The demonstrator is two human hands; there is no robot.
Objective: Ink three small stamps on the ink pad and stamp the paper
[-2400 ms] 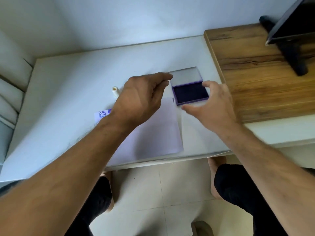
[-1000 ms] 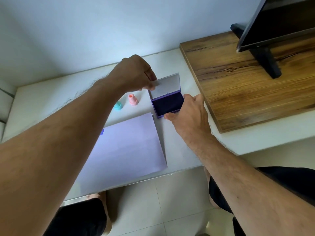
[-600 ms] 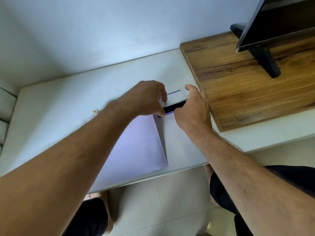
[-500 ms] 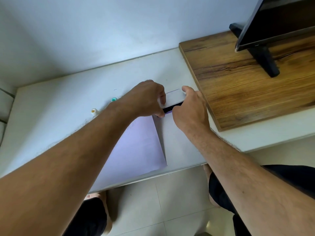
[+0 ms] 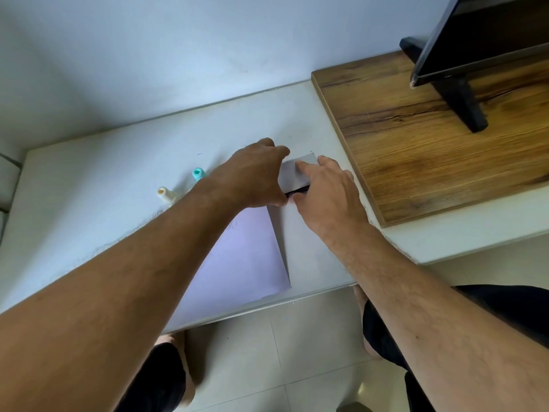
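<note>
The ink pad (image 5: 298, 173) lies on the white table (image 5: 89, 209), its grey lid lowered almost flat, with a thin dark gap showing at the front edge. My left hand (image 5: 255, 173) grips the pad's left side with curled fingers. My right hand (image 5: 323, 193) pinches it from the right, index finger on the lid and thumb at the front edge. A teal stamp (image 5: 198, 173) and a cream stamp (image 5: 166, 194) stand left of my left wrist. A third stamp is hidden. The pale lilac paper (image 5: 243, 254) lies under my left forearm.
A thick wooden board (image 5: 430, 138) sits on the table just right of the pad, carrying a dark monitor (image 5: 481, 34) on a black stand. A wall runs along the back. The table's front edge is close to my knees.
The ink pad's lid has swung down from upright to nearly flat over the pad. Both hands have closed in on the pad. The pink stamp has gone out of sight behind my left hand.
</note>
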